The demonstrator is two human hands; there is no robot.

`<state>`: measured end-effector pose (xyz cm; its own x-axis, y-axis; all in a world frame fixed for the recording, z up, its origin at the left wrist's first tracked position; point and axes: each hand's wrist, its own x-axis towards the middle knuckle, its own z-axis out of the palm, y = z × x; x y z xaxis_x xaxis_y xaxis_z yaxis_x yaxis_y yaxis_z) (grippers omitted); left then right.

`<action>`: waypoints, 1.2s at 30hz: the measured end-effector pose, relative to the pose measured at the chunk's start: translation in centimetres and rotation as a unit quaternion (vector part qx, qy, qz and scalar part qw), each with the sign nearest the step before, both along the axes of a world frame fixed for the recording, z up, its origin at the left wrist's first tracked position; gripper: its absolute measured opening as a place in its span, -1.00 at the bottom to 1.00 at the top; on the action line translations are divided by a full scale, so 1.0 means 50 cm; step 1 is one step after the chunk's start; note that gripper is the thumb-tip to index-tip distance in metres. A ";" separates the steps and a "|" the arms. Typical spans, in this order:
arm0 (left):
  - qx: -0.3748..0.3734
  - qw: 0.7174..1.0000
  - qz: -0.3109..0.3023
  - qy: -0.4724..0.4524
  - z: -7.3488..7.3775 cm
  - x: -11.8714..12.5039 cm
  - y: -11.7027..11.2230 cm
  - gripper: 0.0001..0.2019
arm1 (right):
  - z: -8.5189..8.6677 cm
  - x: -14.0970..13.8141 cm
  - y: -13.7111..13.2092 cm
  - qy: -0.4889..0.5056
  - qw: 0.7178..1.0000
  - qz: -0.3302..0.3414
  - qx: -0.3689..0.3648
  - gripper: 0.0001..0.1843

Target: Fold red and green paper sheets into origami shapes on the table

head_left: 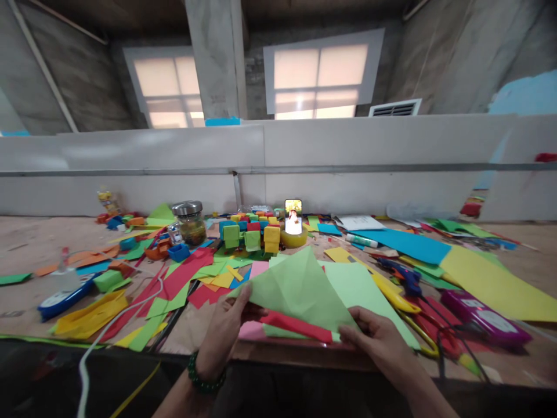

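L hand (226, 330): fingers closed in a pinch on the left corner of the green folded sheet (300, 289), thumb on top. Bead bracelet (204, 380) on that wrist.
R hand (376, 341): fingers curled, pinching the sheet's lower right edge, fingertips just beside the end of a red strip (300, 326).
Sheet is held tilted up off the table (26, 244) at its near edge, centre of view, point upward. The red strip lies along its bottom edge; can't tell if it's attached or loose.
Rel. to the sheet:
- under it, left: pink paper (250, 331), partly covered.
- behind: phone (293, 216) upright in a yellow tape roll (294, 238), w/ paper cubes (250, 235) just left of that and a glass jar (190, 223) further left.
- right: blue glue gun (402, 276), purple box (483, 318), large yellow sheet (491, 284).
- left: loose coloured scraps, white cable (108, 331).
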<state>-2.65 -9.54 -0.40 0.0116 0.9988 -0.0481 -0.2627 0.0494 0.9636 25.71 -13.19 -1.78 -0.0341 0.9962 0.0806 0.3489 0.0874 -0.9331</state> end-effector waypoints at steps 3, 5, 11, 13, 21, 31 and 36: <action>-0.006 1.000 -0.008 -0.001 0.002 0.001 -0.005 -0.45 | 0.008 0.000 -0.002 -0.016 1.000 -0.014 0.002 -0.59; -0.012 1.000 -0.012 -0.009 0.004 0.000 -0.008 -0.45 | 0.014 0.002 -0.004 -0.005 1.000 -0.015 -0.006 -0.57; -0.011 0.999 -0.044 -0.011 0.005 -0.010 -0.010 -0.46 | 0.008 0.011 -0.011 -0.002 0.999 0.001 -0.037 -0.51; -0.003 0.998 -0.048 0.041 0.002 -0.015 -0.009 -0.46 | 0.004 0.013 -0.013 -0.006 0.999 -0.012 -0.031 -0.48; 0.024 0.990 -0.048 0.129 0.011 -0.042 -0.005 -0.55 | 0.008 0.033 -0.019 -0.003 0.998 -0.048 -0.035 -0.51; 0.020 0.988 -0.056 0.141 0.016 -0.060 -0.004 -0.55 | 0.010 0.046 -0.020 -0.037 0.997 -0.059 -0.043 -0.48; 0.016 0.980 -0.138 0.140 0.036 -0.081 -0.004 -0.45 | 0.017 0.052 -0.019 -0.029 0.998 -0.033 -0.050 -0.49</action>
<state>-6.71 -9.73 1.38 0.2723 0.9606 -0.0557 0.0304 0.0493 0.9983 28.32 -14.13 -0.91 0.0300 0.9994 -0.0187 0.4036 -0.0292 -0.9145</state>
